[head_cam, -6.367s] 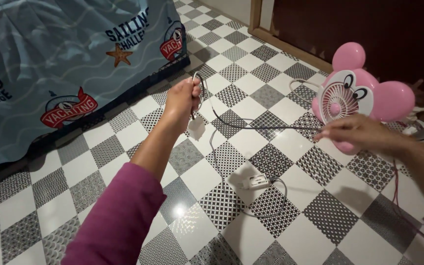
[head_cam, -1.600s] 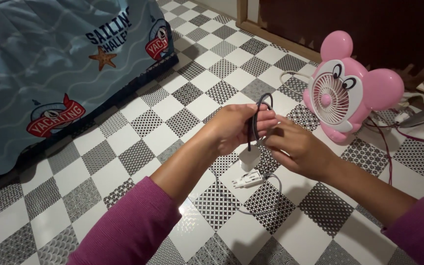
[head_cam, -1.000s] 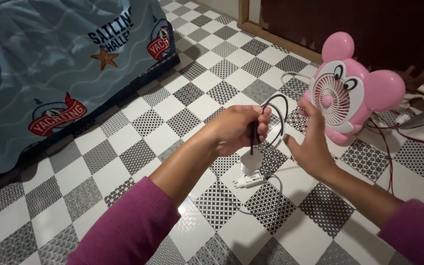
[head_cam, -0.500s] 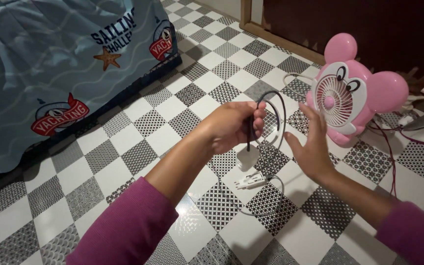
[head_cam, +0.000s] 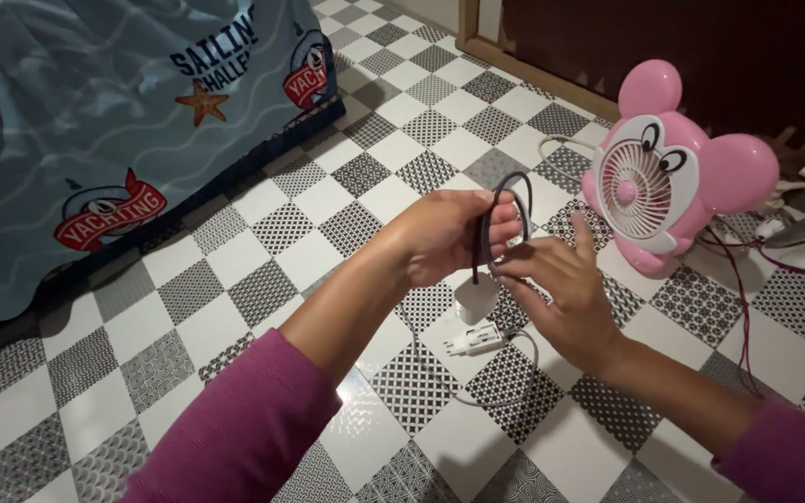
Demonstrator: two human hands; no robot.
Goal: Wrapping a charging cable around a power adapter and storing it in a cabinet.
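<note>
Glossy tiled floor (head_cam: 263,279) catches lamp glare; pink fan (head_cam: 668,172) is smooth shiny plastic; black cable (head_cam: 500,210) looks matt rubber; printed bedspread (head_cam: 95,112) is soft cloth.
</note>
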